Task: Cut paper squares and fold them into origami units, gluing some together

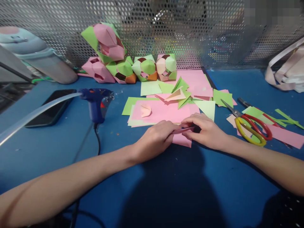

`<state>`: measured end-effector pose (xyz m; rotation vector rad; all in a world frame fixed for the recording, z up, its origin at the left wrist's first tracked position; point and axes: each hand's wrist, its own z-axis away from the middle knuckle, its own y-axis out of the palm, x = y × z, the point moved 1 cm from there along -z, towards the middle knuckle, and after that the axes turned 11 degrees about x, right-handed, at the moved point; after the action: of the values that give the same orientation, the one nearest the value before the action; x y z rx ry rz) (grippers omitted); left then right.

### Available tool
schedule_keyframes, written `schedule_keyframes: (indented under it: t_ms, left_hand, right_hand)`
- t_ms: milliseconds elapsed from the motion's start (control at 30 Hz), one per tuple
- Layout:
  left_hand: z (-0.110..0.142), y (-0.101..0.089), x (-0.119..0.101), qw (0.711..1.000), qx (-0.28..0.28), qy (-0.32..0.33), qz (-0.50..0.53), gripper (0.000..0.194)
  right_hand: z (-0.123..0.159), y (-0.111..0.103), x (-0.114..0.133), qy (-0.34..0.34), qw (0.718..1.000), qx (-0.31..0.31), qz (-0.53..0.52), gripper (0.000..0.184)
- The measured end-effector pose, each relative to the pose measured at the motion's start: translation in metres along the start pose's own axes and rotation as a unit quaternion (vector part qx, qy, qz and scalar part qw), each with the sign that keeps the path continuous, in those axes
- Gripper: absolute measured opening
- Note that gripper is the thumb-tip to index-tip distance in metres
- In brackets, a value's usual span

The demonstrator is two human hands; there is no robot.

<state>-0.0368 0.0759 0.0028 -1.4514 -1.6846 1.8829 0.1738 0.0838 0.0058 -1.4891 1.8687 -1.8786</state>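
Between my two hands is a sheet of pink paper (pixel 182 139), partly raised and bent over at its upper edge. My left hand (pixel 158 137) pinches the raised part from the left. From the right, my right hand (pixel 204 128) grips the same sheet between thumb and fingers. Just beyond my hands lie stacked pink sheets (pixel 159 109) with a small curled peach paper piece (pixel 146 110) on top. Folded green and peach paper pieces (pixel 179 93) rest in a loose heap behind them.
Scissors (pixel 251 126) with red and yellow handles lie at right among paper scraps (pixel 287 135). A blue glue gun (pixel 97 106) stands left, its cord trailing towards me, near a phone (pixel 51 107). Several folded paper balls (pixel 123 69) line the perforated metal screen (pixel 190 31); a bottle (pixel 38 53) leans left.
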Motion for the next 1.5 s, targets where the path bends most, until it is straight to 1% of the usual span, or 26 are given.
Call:
schedule_keyframes:
  t_ms: [33,67,100,167,267,400,533,600,700,800,933,1200,1367,1500]
  left_hand:
    - [0.0,0.001,0.0,1.0,-0.002,0.023,-0.009,0.033]
    - [0.001,0.001,0.001,0.999,-0.004,0.033,-0.017,0.032]
    - [0.0,0.001,0.001,0.999,-0.006,0.029,-0.024,0.031]
    - [0.0,0.0,0.003,1.0,-0.015,0.002,-0.027,0.027]
    - [-0.001,-0.001,0.005,0.999,-0.024,-0.022,-0.015,0.02]
    - [-0.003,0.001,0.008,0.999,-0.033,0.006,-0.035,0.014]
    - [-0.005,0.003,0.011,0.997,-0.035,0.052,-0.056,0.02]
    - [-0.006,0.001,0.012,0.996,-0.05,0.051,-0.058,0.02]
    - [-0.007,-0.005,0.013,0.997,-0.062,0.02,-0.045,0.018]
    - [-0.007,-0.009,0.013,0.999,-0.045,-0.002,-0.025,0.016]
    - [-0.007,-0.01,0.014,1.0,-0.018,-0.003,-0.023,0.015]
    - [-0.004,-0.012,0.016,1.0,0.001,-0.013,0.013,0.016]
    - [-0.003,-0.014,0.018,0.999,0.005,-0.01,0.04,0.014]
    - [-0.003,-0.015,0.019,0.999,0.007,-0.007,0.051,0.013]
  right_hand:
    - [0.0,0.001,0.0,-0.007,1.0,0.002,0.004,0.024]
    - [0.0,0.002,-0.001,-0.015,1.0,0.005,0.009,0.021]
    - [0.0,0.002,-0.002,-0.025,0.999,0.009,0.018,0.018]
    - [0.001,0.002,-0.005,-0.043,0.998,0.021,0.039,0.012]
    - [0.003,0.001,-0.011,-0.047,0.997,0.032,0.055,0.013]
    - [0.003,-0.001,-0.009,-0.035,0.998,0.01,0.06,0.012]
    - [0.002,0.0,-0.003,-0.079,0.994,-0.024,0.069,0.011]
    - [0.002,0.0,-0.004,-0.096,0.993,-0.025,0.066,0.011]
    - [0.003,0.0,-0.01,-0.089,0.994,-0.036,0.047,0.014]
    - [0.006,-0.002,-0.015,-0.076,0.996,-0.045,0.028,0.015]
    - [0.008,-0.003,-0.016,-0.077,0.997,-0.026,0.02,0.016]
    - [0.012,-0.005,-0.016,-0.145,0.987,0.03,0.07,0.019]
    - [0.015,-0.006,-0.018,-0.18,0.978,0.044,0.1,0.019]
    - [0.016,-0.007,-0.019,-0.193,0.974,0.048,0.11,0.018]
